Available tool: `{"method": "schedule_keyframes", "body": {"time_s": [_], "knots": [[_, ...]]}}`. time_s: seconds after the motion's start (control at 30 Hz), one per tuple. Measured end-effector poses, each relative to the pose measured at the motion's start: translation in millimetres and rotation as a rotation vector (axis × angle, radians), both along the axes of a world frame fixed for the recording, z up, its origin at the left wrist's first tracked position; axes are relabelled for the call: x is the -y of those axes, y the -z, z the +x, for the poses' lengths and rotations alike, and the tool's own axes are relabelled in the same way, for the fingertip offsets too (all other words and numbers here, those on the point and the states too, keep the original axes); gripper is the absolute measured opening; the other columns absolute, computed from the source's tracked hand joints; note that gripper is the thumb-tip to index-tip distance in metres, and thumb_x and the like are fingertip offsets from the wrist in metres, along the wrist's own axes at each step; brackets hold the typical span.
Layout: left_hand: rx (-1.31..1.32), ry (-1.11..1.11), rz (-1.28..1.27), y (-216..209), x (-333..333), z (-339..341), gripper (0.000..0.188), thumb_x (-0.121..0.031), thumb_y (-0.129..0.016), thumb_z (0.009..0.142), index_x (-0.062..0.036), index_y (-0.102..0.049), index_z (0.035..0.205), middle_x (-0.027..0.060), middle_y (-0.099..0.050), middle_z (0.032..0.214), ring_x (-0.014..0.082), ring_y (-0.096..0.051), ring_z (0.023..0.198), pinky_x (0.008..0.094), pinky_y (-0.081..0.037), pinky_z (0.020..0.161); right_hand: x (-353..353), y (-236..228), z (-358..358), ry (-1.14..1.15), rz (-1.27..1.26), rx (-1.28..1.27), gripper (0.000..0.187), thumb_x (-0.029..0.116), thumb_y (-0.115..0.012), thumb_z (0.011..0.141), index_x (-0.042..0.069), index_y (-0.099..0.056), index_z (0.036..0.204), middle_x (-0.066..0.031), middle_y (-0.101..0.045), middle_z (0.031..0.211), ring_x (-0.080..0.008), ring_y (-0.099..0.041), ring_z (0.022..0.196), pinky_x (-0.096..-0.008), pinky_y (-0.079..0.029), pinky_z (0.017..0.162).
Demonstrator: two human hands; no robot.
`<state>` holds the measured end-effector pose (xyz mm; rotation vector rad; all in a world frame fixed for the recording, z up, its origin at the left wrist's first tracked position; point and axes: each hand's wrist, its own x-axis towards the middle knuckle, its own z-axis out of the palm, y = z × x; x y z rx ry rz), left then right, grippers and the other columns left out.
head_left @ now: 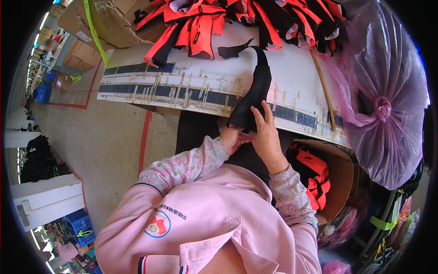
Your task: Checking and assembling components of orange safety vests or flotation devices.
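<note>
A long, curved black fabric piece (pixel 256 89) lies over the near edge of the white table, its narrow end reaching inward. At the near end, my left hand (pixel 231 138) is closed on the fabric's lower edge, its fingertips partly hidden under it. My right hand (pixel 268 140) grips the same end from the right, two fingers on top and the thumb near the left fingers. A small black scrap (pixel 232 50) lies just beyond the narrow end. Farther back is a heap of orange-and-black fabric pieces (pixel 200 36).
A bamboo stick (pixel 323 89) lies on the table (pixel 287 73) at right. Beside it bulges a knotted, translucent purple bag (pixel 388 132). Below the table's right end, a cardboard box (pixel 342 178) holds orange-and-black pieces. Torn cardboard (pixel 112 23) stands at far left.
</note>
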<state>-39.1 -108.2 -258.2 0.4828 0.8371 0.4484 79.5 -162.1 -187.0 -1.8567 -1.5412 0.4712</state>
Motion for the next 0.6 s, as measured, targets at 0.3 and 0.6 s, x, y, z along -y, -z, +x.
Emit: {"method": "schedule_keyframes", "body": {"time_s": [0.3,0.6], "knots": [[-0.050,-0.086,0.088,4,9,2,0.033,-0.011,-0.050,0.087,-0.0097,-0.048,0.120,0.0065,-0.061,0.103,0.0203,-0.063,0.082,0.0328,-0.053,0.073,-2,6,-2,0.019,-0.015,0.065,0.066,-0.014,-0.057,0.058,0.003,-0.046,0.121,-0.0190,-0.034,0.132,-0.0366,-0.044,0.113,-0.0368,-0.041,0.093],[0.248,-0.008,-0.037,20,3,-1,0.036,-0.028,-0.045,0.091,-0.0146,-0.045,0.124,0.0050,-0.058,0.110,0.0196,-0.061,0.089,0.0354,-0.050,0.079,-4,19,-4,0.056,0.030,0.062,0.069,-0.016,-0.056,0.057,0.008,-0.046,0.121,-0.0169,-0.033,0.133,-0.0393,-0.046,0.111,-0.0386,-0.044,0.088]]}}
